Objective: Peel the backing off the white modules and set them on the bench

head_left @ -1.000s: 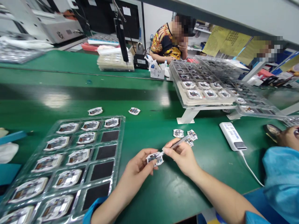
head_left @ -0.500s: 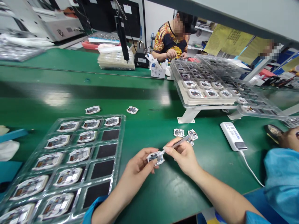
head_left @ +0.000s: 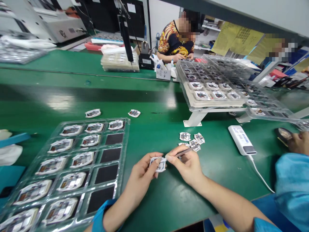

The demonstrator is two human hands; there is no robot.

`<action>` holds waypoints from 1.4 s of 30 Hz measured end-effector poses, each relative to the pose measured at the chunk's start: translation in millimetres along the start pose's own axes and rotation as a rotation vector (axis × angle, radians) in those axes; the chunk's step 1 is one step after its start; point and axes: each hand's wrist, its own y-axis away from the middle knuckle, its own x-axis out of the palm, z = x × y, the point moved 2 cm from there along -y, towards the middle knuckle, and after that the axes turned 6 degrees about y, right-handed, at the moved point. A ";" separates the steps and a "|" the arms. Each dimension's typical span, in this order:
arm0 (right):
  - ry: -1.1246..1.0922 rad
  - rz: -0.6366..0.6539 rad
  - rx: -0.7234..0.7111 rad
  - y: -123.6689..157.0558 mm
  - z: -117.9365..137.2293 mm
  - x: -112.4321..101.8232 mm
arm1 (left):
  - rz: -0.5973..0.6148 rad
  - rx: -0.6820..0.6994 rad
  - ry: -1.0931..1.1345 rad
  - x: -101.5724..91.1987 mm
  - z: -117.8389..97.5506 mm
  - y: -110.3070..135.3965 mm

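My left hand (head_left: 144, 169) pinches a small white device housing (head_left: 158, 165) with electronic parts inside, its thumb pressed on the top face. At the right rim of that housing, my right hand (head_left: 187, 162) is closed around slim grey tweezers (head_left: 189, 150). Their back end points up and to the right, while the fingers mostly hide the tips. Just beyond my right hand lies a small cluster of similar housings (head_left: 185, 136). To the left, a clear plastic tray (head_left: 127, 141) holds several more housings in its compartments, and some compartments show bare black pads.
Two loose housings (head_left: 93, 113) lie behind the tray. Stacked trays (head_left: 214, 103) rest on a white stand (head_left: 194, 120). A white power bank-like device (head_left: 241, 140) with a cable lies at right, near a co-worker's blue sleeve (head_left: 292, 180). Another person (head_left: 177, 42) works across the bench.
The housing has tilted and moved slightly left in my left hand. My right hand has shifted slightly left, and the tweezers lie flatter. The co-worker's hand at right has moved.
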 end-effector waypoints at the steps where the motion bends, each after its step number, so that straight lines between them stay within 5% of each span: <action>1: 0.030 0.000 -0.030 0.8 0.7 -0.1 | 0.000 -0.011 0.007 0.2 -0.3 -0.1; 6: 0.107 -0.039 -0.121 0.5 2.5 -4.6 | 0.015 -0.043 0.094 -2.1 -0.6 -1.0; 21: -0.051 0.077 0.160 -6.5 -4.1 -2.8 | 0.099 0.004 0.074 -4.6 0.7 0.3; 42: -0.142 -0.007 0.170 -4.9 -6.7 -1.8 | 0.161 0.064 0.018 -2.1 -4.2 4.4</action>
